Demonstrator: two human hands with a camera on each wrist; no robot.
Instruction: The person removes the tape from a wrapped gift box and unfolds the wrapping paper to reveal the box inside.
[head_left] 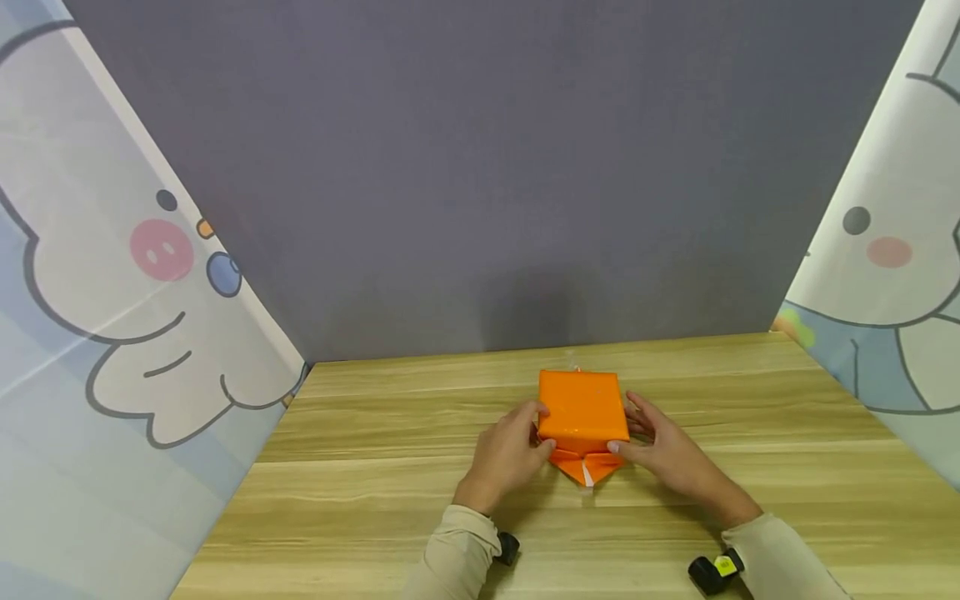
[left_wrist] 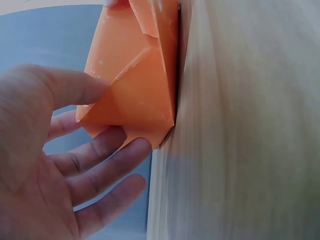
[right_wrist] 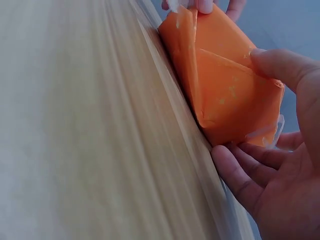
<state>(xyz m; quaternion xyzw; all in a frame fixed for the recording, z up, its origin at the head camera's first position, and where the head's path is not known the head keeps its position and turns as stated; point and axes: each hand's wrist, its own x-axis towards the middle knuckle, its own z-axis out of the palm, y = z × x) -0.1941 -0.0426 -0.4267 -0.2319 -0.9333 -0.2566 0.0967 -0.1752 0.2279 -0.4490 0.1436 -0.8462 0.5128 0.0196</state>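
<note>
An orange paper-wrapped box (head_left: 581, 404) sits on the wooden table, its smooth face up. Folded paper flaps (head_left: 567, 468) stick out at its front, pointed, with a pale strip between them. My left hand (head_left: 504, 457) holds the box's left front corner, thumb at the front and fingers along the side. On the opposite corner my right hand (head_left: 671, 454) has its thumb at the front edge, fingers beside the right side. Creased paper folds (left_wrist: 135, 95) show in the left wrist view. Clear tape (right_wrist: 272, 132) stands loose near the right fingers in the right wrist view.
A grey panel (head_left: 480, 183) rises behind the table (head_left: 360, 500), close beyond the box. Cartoon-printed sheets hang on the left (head_left: 90, 250) and right (head_left: 892, 292). A small black device is at each wrist.
</note>
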